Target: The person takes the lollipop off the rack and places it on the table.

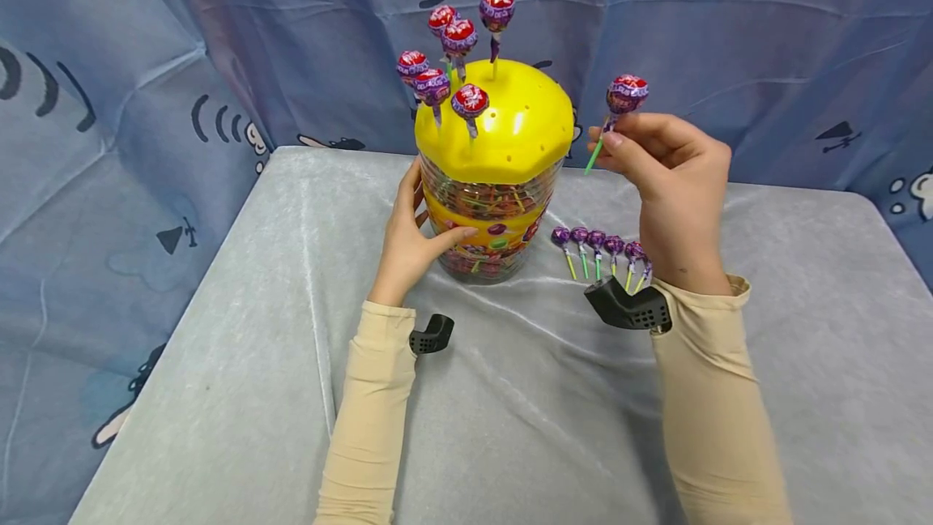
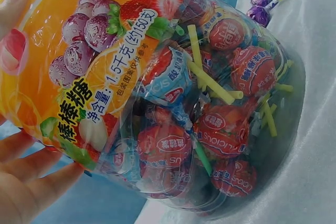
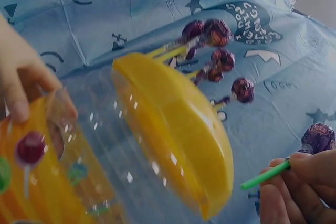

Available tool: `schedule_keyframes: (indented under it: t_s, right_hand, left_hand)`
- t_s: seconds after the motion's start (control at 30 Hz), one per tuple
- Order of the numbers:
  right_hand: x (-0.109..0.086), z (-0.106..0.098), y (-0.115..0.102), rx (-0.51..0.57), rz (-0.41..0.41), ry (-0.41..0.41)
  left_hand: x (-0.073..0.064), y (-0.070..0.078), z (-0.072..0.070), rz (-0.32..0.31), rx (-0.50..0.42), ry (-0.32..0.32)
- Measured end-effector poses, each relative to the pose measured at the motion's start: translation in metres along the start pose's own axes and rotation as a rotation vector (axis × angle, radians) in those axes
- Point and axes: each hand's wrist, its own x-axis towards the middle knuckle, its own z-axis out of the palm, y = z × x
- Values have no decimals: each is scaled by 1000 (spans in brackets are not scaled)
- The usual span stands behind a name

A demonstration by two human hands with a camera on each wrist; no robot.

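With the left hand gripping the jar, the right hand pinches a lollipop, seemingly for insertion, so its stick needs aiming at the yellow lid.

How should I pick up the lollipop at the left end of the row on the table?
Probably pinch the lollipop by its yellow stick, coming from the near side. The stick is thin and points that way, while the round head lies at the far end, close beside the next lollipop.
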Motion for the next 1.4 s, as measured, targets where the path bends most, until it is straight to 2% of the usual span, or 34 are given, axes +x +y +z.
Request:
schedule_keyframes:
  t_s: [0.6,1.4]
  right_hand:
    - [-24,-48,8,12,44,83]
    - [-48,-93,22,-39,182,206]
  left_hand:
    - [0,-2,-1,11,-6,1]
    - [0,0,0,11,-12,-4]
